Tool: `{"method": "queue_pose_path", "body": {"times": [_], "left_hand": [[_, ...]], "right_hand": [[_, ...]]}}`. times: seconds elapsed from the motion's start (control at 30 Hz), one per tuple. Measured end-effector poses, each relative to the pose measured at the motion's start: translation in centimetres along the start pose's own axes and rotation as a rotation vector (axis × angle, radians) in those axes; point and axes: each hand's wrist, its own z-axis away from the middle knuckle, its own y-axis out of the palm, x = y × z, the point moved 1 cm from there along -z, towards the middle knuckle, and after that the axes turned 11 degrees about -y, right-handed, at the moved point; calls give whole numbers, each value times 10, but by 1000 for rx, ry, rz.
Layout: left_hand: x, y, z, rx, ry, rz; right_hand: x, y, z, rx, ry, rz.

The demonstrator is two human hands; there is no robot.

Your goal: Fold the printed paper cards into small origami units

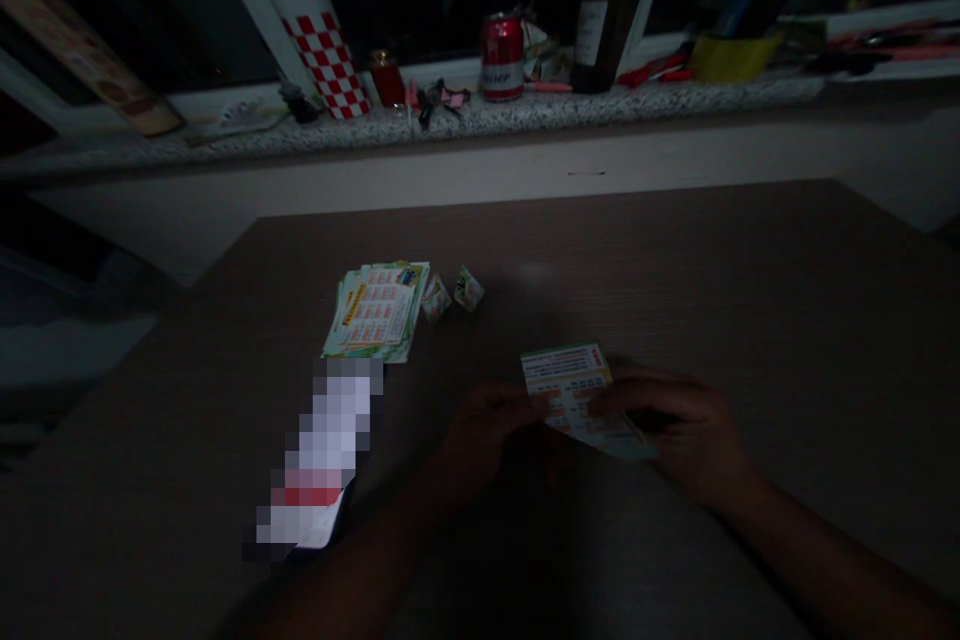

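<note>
Both of my hands hold one small printed paper card (574, 390) low over the brown table (675, 260). My left hand (484, 435) pinches its left edge. My right hand (679, 430) grips its right side, fingers curled over it. A stack of similar printed cards (377, 310) lies on the table to the upper left. Two small folded paper pieces (452, 294) sit just right of that stack. The scene is very dark.
A blurred-out flat object (319, 460) lies on the table left of my left arm. On the stone sill behind stand a red can (502, 56), a dark bottle (604, 20), a red-and-white checked bottle (319, 40), a small red jar (386, 77) and assorted clutter.
</note>
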Motion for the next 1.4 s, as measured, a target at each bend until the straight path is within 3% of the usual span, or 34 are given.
{"method": "queue_pose_path", "body": {"times": [0.17,0.33,0.5,0.83,1.4], "left_hand": [[-4,3,4,-44,110,-70],[-9,0,8,-165,286,-186],[-7,1,8,-174,285,-343],[-11,6,10,-257,333,-487],[-9,8,10,-247,321,-502]], "right_hand": [[5,0,-2,-57,26,55],[7,4,-3,30,70,77],[5,9,-1,150,153,64],[7,11,1,215,207,100],[8,11,3,251,214,186]]}}
